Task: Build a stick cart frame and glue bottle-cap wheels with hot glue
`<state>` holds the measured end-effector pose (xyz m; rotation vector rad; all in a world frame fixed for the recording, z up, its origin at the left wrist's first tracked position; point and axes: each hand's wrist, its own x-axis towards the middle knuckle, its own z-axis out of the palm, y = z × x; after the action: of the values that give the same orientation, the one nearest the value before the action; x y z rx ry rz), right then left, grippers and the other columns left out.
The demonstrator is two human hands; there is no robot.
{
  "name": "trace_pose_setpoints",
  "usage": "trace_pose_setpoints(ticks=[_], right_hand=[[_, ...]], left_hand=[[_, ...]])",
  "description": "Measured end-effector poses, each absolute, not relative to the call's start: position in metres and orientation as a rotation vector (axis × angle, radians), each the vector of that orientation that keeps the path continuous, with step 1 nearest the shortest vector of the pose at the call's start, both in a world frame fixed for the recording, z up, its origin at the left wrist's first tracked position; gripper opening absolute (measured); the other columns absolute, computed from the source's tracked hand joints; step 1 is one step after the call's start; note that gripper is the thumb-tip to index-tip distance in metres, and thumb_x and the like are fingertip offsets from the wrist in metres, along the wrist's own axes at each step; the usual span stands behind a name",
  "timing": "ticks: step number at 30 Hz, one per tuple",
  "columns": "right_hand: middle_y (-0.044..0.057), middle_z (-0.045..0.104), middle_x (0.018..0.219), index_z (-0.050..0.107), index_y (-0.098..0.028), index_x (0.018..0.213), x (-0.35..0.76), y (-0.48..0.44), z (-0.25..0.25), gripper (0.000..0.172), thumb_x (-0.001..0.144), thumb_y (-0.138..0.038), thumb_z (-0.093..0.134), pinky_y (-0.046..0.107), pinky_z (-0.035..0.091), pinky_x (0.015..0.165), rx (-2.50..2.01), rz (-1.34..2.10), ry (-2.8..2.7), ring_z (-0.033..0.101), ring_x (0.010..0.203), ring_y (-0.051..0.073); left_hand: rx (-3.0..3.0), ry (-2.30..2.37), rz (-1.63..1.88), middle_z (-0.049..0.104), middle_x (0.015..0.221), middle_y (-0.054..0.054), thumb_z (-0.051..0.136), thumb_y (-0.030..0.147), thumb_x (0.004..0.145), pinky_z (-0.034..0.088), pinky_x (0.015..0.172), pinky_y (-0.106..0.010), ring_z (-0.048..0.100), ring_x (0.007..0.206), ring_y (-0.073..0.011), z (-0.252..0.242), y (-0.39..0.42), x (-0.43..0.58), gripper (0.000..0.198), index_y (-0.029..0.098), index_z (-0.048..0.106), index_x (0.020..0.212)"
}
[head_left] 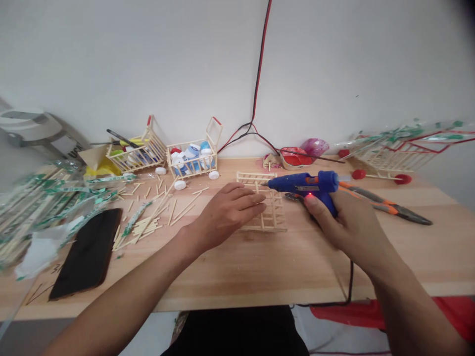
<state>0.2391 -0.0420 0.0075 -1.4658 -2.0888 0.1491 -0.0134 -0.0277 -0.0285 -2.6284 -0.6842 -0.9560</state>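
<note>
light: bright, even, diffuse | shadows: soft, beneath right hand [352,232] | blur: plastic wrapping [44,207] smeared at left edge | distortion: wide-angle bowing toward edges | vignette: dark upper right corner

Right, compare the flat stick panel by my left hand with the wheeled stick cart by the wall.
The stick panel lies flat on the table, while the stick cart stands upright on white wheels. The panel is an open, ladder-like grid; the cart is a boxy basket holding blue-and-white objects. Both are built from pale wooden sticks.
</note>
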Motion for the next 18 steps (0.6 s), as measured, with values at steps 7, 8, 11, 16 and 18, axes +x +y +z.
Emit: trace_pose_setpoints(ticks=[7,8,11,16,18], right_hand=[[0.004,0.060,0.063,0.058,-0.019,0.072,0.251,-0.030,-0.015,0.047,0.094,-0.057,0.044,0.031,0.039,0.055,-1.485,0.481,-1.845,0.054,0.058,0.018],[0.004,0.059,0.063,0.058,-0.019,0.072,0.252,-0.028,-0.020,0.047,0.094,-0.058,0.044,0.031,0.039,0.055,-1.470,0.540,-1.806,0.054,0.058,0.018],[0.002,0.057,0.064,0.058,-0.019,0.076,0.254,-0.021,-0.033,0.048,0.092,-0.062,0.045,0.029,0.038,0.053,-1.406,0.712,-1.682,0.050,0.055,0.015],[0.000,0.055,0.071,0.057,-0.020,0.081,0.248,-0.019,-0.044,0.040,0.091,-0.058,0.052,0.027,0.035,0.051,-1.250,0.903,-1.490,0.046,0.057,0.014],[0.000,0.054,0.070,0.057,-0.021,0.081,0.246,-0.019,-0.044,0.037,0.091,-0.056,0.053,0.027,0.033,0.051,-1.208,0.924,-1.432,0.044,0.058,0.014]], left_hand=[[-2.627,-0.676,-0.950,0.071,0.118,-0.007,0.052,0.015,0.097,0.047,0.097,-0.038,0.065,0.109,-0.0189,-0.030,-0.028,-0.013,0.020,0.016,0.066,0.111],[-2.625,-0.683,-0.953,0.071,0.119,-0.007,0.053,0.014,0.096,0.047,0.097,-0.038,0.064,0.110,-0.0191,-0.031,-0.028,-0.013,0.020,0.015,0.066,0.111],[-2.615,-0.716,-0.967,0.070,0.121,-0.007,0.053,0.012,0.096,0.047,0.099,-0.038,0.063,0.113,-0.0195,-0.034,-0.028,-0.013,0.022,0.015,0.065,0.113],[-2.606,-0.766,-0.968,0.070,0.122,-0.006,0.051,0.011,0.096,0.048,0.097,-0.036,0.065,0.110,-0.0181,-0.036,-0.028,-0.012,0.021,0.016,0.065,0.110],[-2.609,-0.770,-0.974,0.070,0.122,-0.005,0.050,0.011,0.097,0.048,0.096,-0.035,0.065,0.110,-0.0179,-0.036,-0.028,-0.012,0.021,0.017,0.065,0.110]])
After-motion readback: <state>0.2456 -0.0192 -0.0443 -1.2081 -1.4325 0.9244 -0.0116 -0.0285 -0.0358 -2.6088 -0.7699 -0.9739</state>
